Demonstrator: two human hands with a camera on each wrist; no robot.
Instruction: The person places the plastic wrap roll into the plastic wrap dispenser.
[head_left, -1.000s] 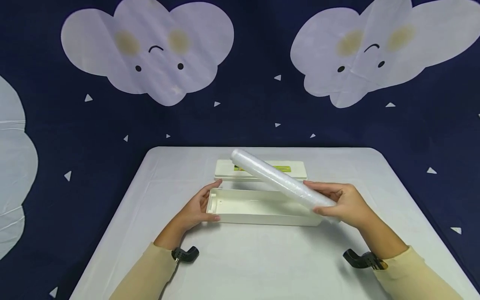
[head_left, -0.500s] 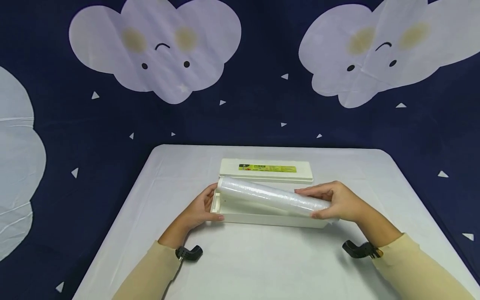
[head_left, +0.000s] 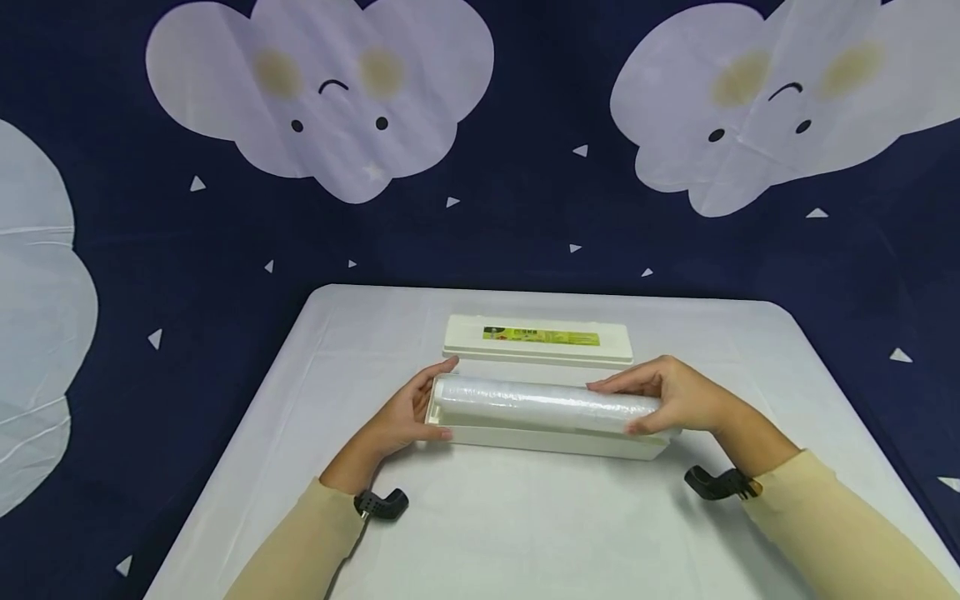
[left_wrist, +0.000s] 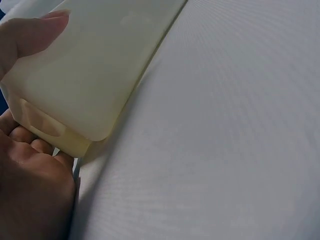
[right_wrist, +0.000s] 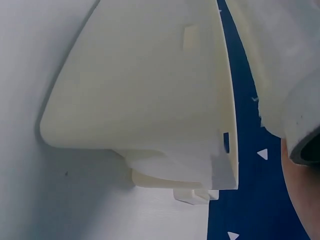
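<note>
A cream plastic box (head_left: 555,442), long and shallow, stands on the table, its top uncovered. My left hand (head_left: 397,417) grips its left end, thumb on the near wall (left_wrist: 95,75) and the other fingers round the end and far side. A clear roll of cling film (head_left: 532,402) lies along the box, its left end down inside. My right hand (head_left: 690,400) holds the roll's right end, thumb near and fingers on the far side. That end sits higher; in the right wrist view the roll (right_wrist: 285,45) is apart from the box wall (right_wrist: 135,90), its hollow core showing.
Behind the box lies a matching cream lid (head_left: 461,336) with a yellow-green label. The table (head_left: 540,533) has a white cover. Beyond it hangs a dark blue cloth (head_left: 480,242) with clouds and small triangles.
The roll's raised left end has come down into the box, so the roll has turned from steeply slanted to nearly level. My left hand keeps its grip on the box end.
</note>
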